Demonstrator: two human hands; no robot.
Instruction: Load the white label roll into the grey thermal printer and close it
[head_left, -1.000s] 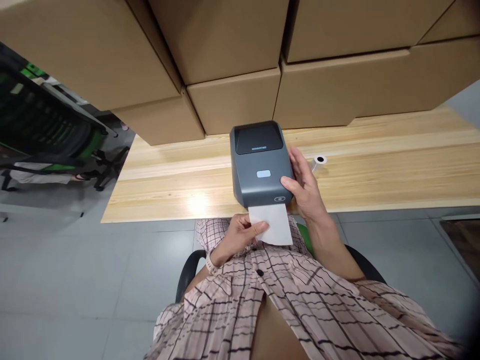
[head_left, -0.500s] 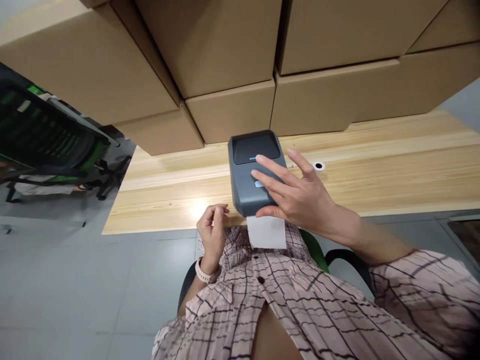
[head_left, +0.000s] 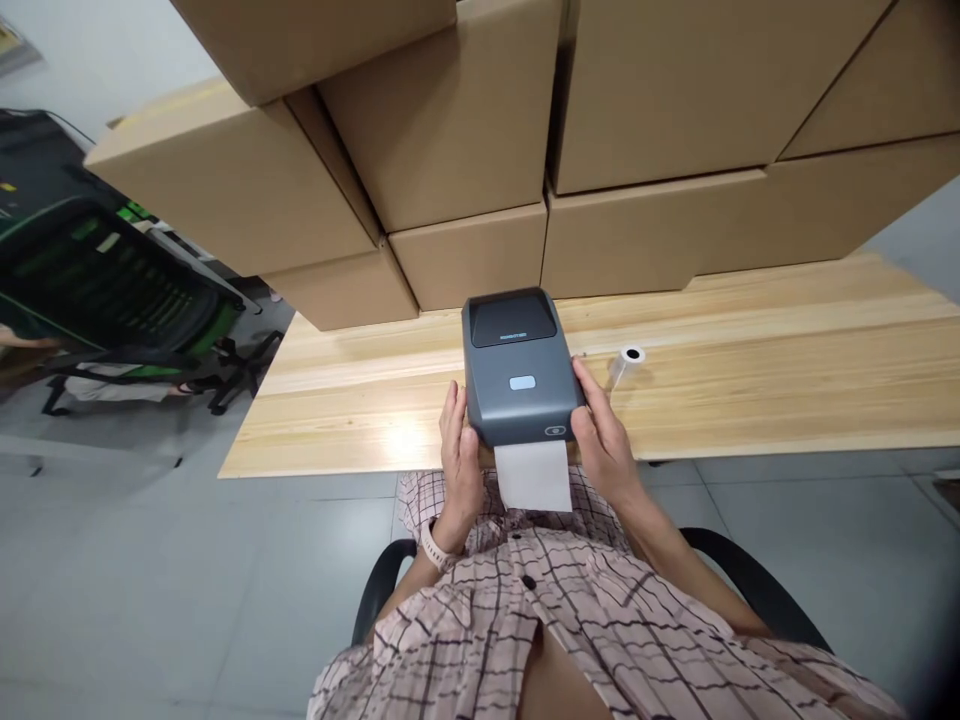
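A dark grey label printer stands near the table's front edge, its lid closed, with a light blue button on top. A blank white paper strip hangs from its front slot over the edge. My left hand is against the printer's left side, thumb near the front corner. On the right side my right hand grips it, with the thumb at the front corner and the fingers along the wall. The undersides of both hands' grips are hidden. A small white paper roll stands right of the printer.
Stacked cardboard boxes line the back of the wooden table. To the left is a dark office chair with green parts, and part of another person shows there. Black armrests flank my body.
My right hand has moved from above the printer's top to its right side. My left hand has opened from a loose curl and come against the left side. The view has tilted slightly upward.
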